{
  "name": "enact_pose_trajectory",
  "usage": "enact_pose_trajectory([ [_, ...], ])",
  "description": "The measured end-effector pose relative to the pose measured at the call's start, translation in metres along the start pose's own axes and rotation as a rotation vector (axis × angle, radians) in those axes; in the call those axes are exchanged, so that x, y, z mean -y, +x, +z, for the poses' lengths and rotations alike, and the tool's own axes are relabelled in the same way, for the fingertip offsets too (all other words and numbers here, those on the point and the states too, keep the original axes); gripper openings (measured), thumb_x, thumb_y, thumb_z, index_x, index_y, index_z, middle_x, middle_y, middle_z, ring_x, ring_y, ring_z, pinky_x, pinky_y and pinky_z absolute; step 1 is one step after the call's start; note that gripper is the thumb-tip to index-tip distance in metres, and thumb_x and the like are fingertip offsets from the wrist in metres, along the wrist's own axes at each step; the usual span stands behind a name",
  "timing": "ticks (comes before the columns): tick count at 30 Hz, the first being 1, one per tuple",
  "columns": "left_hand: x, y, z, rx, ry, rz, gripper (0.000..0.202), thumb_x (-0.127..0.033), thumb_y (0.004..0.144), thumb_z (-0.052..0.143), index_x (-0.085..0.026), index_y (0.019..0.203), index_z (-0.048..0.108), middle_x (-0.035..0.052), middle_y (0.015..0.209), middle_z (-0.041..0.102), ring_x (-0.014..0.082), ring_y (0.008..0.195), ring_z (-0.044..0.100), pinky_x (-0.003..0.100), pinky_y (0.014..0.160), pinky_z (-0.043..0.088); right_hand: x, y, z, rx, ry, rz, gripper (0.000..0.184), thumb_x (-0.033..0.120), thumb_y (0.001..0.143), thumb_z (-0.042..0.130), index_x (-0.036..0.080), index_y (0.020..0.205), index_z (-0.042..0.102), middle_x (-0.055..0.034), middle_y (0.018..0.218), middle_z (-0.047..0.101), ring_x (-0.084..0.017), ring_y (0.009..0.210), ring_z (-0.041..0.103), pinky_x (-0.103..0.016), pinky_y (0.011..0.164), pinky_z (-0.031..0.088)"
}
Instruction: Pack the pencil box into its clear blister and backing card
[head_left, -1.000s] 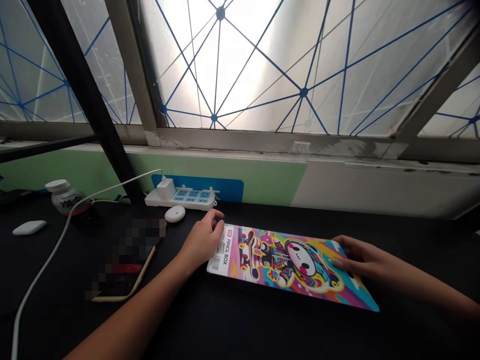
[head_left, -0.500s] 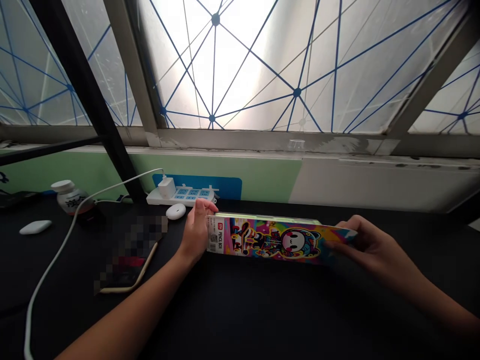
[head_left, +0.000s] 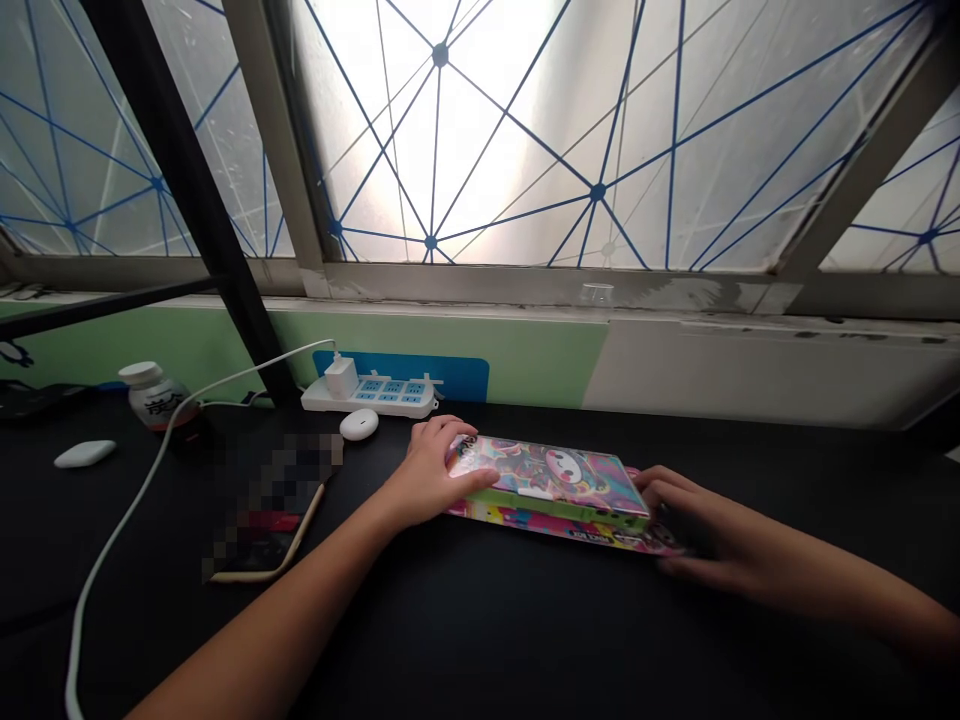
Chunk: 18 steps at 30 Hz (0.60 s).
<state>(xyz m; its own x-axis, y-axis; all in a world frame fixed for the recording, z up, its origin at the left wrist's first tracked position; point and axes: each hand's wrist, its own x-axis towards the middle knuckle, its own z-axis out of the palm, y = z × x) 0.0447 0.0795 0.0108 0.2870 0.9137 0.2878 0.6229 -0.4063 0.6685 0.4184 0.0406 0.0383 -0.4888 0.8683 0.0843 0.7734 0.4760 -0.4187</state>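
Black desk (head_left: 480, 640) bears a pencil box (head_left: 547, 482) running left-right.

The pencil box (head_left: 547, 480) has a smooth, glossy printed skin that looks like plastic, with a shiny green edge. The tabletop (head_left: 480, 640) is matt black. The power strip (head_left: 367, 397) and round case (head_left: 358, 424) are smooth white plastic, the window frame (head_left: 525, 285) scuffed painted metal, the window pane (head_left: 465, 130) frosted glass
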Motion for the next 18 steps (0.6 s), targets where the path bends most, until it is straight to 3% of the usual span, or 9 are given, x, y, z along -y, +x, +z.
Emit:
enact_pose_trajectory([
  [3,0.003,-0.001,-0.004,0.124,0.037,0.017,0.082,-0.064,0.074,0.075,-0.025,0.142,0.05,0.013,0.15,0.045,0.0364,0.141,0.033,0.053,0.115,0.031,-0.005,-0.002,-0.002,0.167,0.049,0.013,0.039,0.053,0.081,0.073,0.033,0.114,0.067,-0.0054,0.143,0.055,-0.034,0.13,0.055,-0.037,0.102,0.051],
  [6,0.002,-0.002,-0.007,0.184,0.054,0.043,0.089,-0.061,0.071,0.079,-0.026,0.146,0.046,0.0135,0.147,0.047,0.0365,0.138,0.037,0.053,0.114,0.034,-0.007,0.003,0.004,0.115,0.121,0.039,0.037,0.052,0.084,0.07,0.033,0.115,0.066,-0.0054,0.139,0.059,-0.035,0.128,0.055,-0.041,0.103,0.051],
  [12,-0.01,-0.004,-0.007,-0.03,0.283,0.151,0.087,-0.048,0.064,0.087,-0.027,0.14,0.052,0.0111,0.128,0.055,0.0371,0.13,0.038,0.054,0.112,0.033,-0.024,0.018,0.022,-0.228,0.191,0.216,0.067,0.066,0.085,0.06,0.024,0.137,0.053,-0.0154,0.145,0.054,-0.038,0.135,0.05,-0.053,0.111,0.043],
  [15,-0.016,-0.006,-0.007,-0.14,0.409,0.244,0.09,-0.044,0.061,0.091,-0.027,0.14,0.051,0.0107,0.124,0.052,0.0367,0.127,0.039,0.054,0.113,0.031,-0.029,0.021,0.021,-0.224,0.38,0.292,0.078,0.063,0.08,0.067,0.023,0.143,0.046,-0.0155,0.144,0.057,-0.039,0.135,0.05,-0.052,0.11,0.045],
  [18,-0.019,-0.007,-0.007,-0.164,0.489,0.351,0.1,-0.052,0.056,0.093,-0.028,0.142,0.048,0.011,0.123,0.05,0.0371,0.127,0.038,0.057,0.116,0.024,-0.025,0.022,0.019,-0.216,0.621,0.291,0.079,0.057,0.076,0.076,0.023,0.14,0.045,-0.0162,0.142,0.059,-0.039,0.13,0.055,-0.054,0.105,0.051],
])
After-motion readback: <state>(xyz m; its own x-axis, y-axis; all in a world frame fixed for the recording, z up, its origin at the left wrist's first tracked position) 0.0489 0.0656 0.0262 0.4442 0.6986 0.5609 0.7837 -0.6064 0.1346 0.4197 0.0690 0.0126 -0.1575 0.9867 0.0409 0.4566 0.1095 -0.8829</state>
